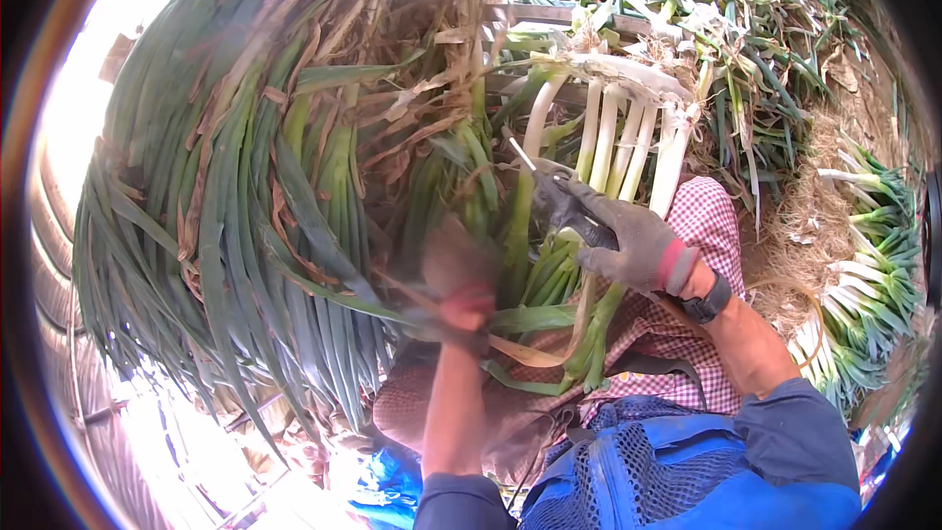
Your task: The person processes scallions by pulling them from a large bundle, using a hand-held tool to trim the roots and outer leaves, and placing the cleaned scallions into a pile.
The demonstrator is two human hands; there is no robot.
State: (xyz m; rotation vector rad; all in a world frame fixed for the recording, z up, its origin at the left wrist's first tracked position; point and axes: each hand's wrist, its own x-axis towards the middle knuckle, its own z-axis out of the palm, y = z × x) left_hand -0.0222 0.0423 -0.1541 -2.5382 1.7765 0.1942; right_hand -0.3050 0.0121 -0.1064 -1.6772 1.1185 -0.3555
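My gloved right hand [638, 243] is closed on a black air blow gun [567, 208] whose thin, pale-tipped nozzle points up and to the left. Just beyond it, several long green onions [613, 137] show bare white stalks and roots at their far ends. My gloved left hand [458, 265] is smeared by motion among the green leaves, so its grip cannot be made out. A loose green leaf [535, 319] and a dried leaf cross my lap beside it. To the left rises a large heap of untrimmed green onions [235, 167] with brown, dry outer leaves.
Stripped leaf waste [756, 49] is piled at the far right. Cleaned green onions [863, 285] lie in a row along the right edge, beside matted roots [790, 226]. A thin tan hose [820, 319] curves near my right forearm. A checkered cloth [708, 226] covers my legs.
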